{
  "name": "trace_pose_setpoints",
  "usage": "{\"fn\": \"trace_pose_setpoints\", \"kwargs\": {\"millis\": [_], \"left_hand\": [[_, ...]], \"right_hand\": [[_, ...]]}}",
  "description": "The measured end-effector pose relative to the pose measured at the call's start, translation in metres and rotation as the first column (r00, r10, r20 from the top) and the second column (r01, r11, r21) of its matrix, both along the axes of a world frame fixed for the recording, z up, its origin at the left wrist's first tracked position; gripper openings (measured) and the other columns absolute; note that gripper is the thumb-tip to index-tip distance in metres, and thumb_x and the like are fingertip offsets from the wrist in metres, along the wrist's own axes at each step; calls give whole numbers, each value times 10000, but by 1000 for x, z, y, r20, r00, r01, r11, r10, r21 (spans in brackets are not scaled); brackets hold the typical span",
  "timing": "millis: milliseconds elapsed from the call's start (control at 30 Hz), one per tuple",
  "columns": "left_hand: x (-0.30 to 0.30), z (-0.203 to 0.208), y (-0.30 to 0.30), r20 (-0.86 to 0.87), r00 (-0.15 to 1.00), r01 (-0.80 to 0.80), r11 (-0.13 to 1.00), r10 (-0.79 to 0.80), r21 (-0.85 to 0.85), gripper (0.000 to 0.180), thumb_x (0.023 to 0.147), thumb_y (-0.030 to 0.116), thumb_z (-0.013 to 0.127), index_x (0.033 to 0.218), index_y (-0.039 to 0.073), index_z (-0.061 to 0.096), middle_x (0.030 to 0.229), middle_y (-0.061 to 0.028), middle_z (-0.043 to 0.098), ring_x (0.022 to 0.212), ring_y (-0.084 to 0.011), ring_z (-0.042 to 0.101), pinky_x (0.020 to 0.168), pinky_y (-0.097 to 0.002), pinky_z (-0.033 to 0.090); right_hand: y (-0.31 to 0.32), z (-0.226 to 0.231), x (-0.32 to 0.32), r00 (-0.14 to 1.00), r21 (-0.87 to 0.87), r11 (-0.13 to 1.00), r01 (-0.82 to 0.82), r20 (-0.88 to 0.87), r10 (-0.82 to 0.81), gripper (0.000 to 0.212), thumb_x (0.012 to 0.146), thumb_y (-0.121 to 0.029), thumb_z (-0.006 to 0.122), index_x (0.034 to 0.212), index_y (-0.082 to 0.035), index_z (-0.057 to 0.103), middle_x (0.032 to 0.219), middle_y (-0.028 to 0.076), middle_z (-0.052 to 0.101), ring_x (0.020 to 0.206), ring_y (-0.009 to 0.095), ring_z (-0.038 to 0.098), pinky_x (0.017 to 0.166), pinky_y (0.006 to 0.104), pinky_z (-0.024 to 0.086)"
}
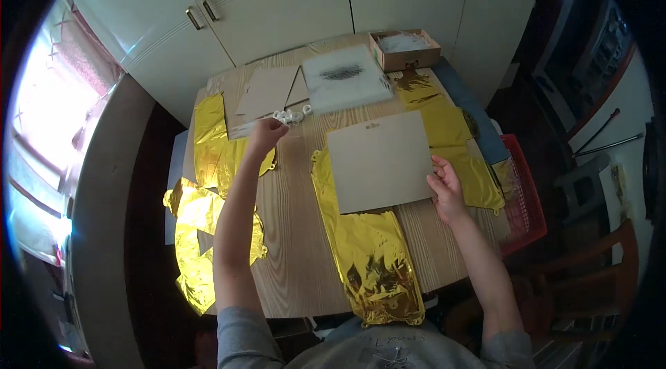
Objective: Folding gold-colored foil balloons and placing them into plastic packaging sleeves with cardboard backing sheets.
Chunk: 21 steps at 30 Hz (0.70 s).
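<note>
My right hand (447, 187) grips the right edge of a flat, square beige card (380, 168), thumb on top. The card has a small hang slot near its far edge. It is held over a flat gold foil balloon (374, 265), covering part of it. To the left, my left hand (266, 134) is closed, fingertips pinched together beside a small cluster of white rolls (293, 116). Whatever lies between those fingertips is too small or hidden to make out. Beyond the rolls are more beige cards (267, 88).
More gold foil balloons lie at the left (208, 140) and right (447, 119) of the wooden table (291, 230). A clear plastic packet (347, 81) and an open cardboard box (406, 50) stand at the back. A red basket (524, 195) is beside the right edge.
</note>
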<state>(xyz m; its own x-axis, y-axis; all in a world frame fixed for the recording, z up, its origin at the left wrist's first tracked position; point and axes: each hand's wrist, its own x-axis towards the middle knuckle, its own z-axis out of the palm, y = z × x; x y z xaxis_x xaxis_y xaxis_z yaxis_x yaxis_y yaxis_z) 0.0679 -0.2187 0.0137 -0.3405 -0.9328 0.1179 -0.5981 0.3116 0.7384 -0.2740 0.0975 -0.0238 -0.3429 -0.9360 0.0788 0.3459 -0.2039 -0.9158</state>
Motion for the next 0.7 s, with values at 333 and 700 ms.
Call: {"fn": "trace_pose_setpoints", "kwargs": {"millis": [333, 700], "left_hand": [[-30, -23, 15, 350, 931, 23, 936, 109, -352, 184, 793, 145, 645, 933, 29, 667, 865, -183, 671, 843, -363, 655, 745, -438, 519], [-24, -4, 47, 189, 978, 4, 903, 86, -430, 251, 819, 131, 628, 1053, 41, 616, 1058, -183, 623, 926, -381, 630, 791, -453, 512]], "right_hand": [[3, 5, -1, 1000, -1, 1000, -1, -20, 1, 456, 923, -59, 570, 1351, -27, 415, 1149, 84, 603, 1038, 135, 555, 935, 275, 429], [3, -1, -7, 999, 17, 1000, 17, 27, -18, 460, 926, -59, 566, 1357, -28, 409, 1156, 83, 600, 1055, 135, 546, 955, 276, 414]]}}
